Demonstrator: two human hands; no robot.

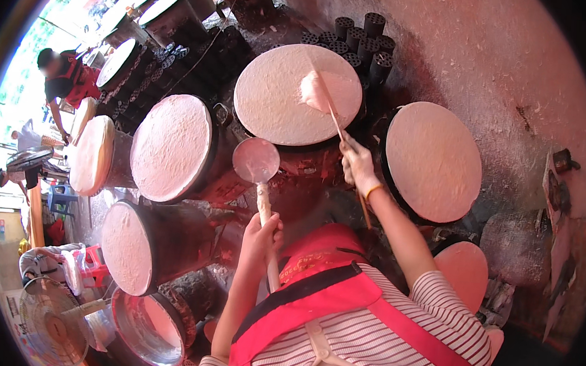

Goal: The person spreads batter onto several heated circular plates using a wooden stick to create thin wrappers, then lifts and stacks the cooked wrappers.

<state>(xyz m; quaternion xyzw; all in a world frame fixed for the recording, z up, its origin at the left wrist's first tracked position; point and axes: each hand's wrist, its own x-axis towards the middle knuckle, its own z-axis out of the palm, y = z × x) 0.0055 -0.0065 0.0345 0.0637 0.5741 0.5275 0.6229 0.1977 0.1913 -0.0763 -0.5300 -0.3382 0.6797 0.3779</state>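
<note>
My right hand (358, 162) grips a thin wooden stick (335, 116), whose far part lies over a round griddle (273, 96) coated with pale batter. Beside the stick on that griddle is a wetter, shinier patch of batter (314, 90). In my left hand (263, 234) is the handle of a round ladle (256, 159), held in front of the same griddle, its bowl coated with batter residue. Another pale-coated griddle (434, 161) stands to the right, and one more (172, 148) to the left.
Perforated coal briquettes (369, 47) are stacked behind the middle griddle, against a rough wall (462, 47). More coated griddles (127, 248) stand at the left, above a metal basin (148, 327) of pale batter. A fan (55, 322) is at lower left. A co-worker (70, 79) bends at upper left.
</note>
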